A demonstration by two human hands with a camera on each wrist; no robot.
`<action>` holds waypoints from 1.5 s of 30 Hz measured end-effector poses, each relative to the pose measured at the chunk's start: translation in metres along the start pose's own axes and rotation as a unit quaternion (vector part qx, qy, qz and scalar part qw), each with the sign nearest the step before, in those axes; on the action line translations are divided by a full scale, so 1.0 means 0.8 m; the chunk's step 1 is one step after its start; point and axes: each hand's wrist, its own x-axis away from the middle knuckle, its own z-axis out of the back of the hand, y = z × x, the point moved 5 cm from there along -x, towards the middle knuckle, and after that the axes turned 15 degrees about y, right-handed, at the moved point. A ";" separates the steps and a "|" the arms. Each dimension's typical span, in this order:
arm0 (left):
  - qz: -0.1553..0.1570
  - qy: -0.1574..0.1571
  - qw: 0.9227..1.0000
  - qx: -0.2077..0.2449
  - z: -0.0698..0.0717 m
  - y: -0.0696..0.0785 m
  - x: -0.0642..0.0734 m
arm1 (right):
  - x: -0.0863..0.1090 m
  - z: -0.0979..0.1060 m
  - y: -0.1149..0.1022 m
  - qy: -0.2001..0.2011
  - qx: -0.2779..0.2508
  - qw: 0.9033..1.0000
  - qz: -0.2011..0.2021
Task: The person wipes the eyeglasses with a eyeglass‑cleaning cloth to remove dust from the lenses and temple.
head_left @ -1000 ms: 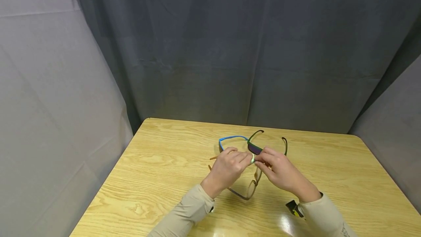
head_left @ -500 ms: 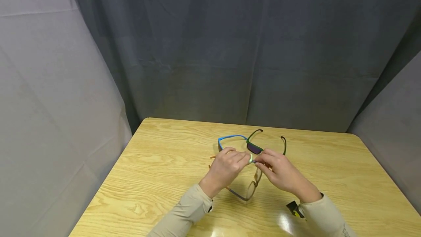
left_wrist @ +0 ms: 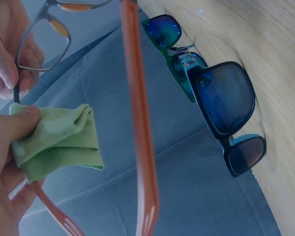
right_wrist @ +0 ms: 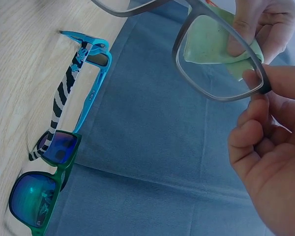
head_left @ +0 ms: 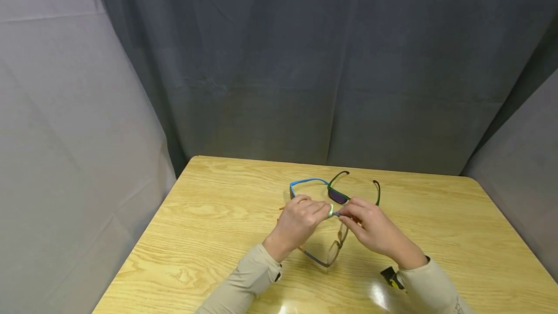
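Note:
My left hand [head_left: 301, 222] holds a folded pale green cloth [left_wrist: 59, 142] wrapped around one temple arm of a pair of eyeglasses [right_wrist: 221, 98]. The eyeglasses have a grey frame with clear lenses and orange temple tips; the other temple [left_wrist: 137, 98] crosses the left wrist view. With thumb and fingertips my right hand [head_left: 370, 227] pinches the frame's corner by the hinge. A short dark stretch of temple shows between the cloth and the right fingertips. The cloth hides the middle of that temple, and its orange end comes out below the left hand.
Behind the hands, blue sunglasses [head_left: 309, 180] with a zebra-striped temple and green sunglasses [head_left: 337, 196] with mirrored lenses lie on the wooden table [head_left: 209, 236], overlapping in view. A small black and yellow item [head_left: 391, 277] is beside the right sleeve. Grey curtains [head_left: 261, 86] surround the table.
The left hand and cloth have shifted slightly left along the temple, so more of it shows between the hands. The right hand stays nearly still at the hinge.

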 end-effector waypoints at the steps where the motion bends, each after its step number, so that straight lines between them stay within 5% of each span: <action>1: 0.003 0.001 1.000 0.002 0.000 0.000 0.000 | 0.001 0.001 0.001 0.000 0.001 1.000 -0.003; 45: 0.034 0.009 0.999 0.018 0.006 -0.021 0.011 | 0.009 0.009 0.011 0.004 0.001 1.000 -0.023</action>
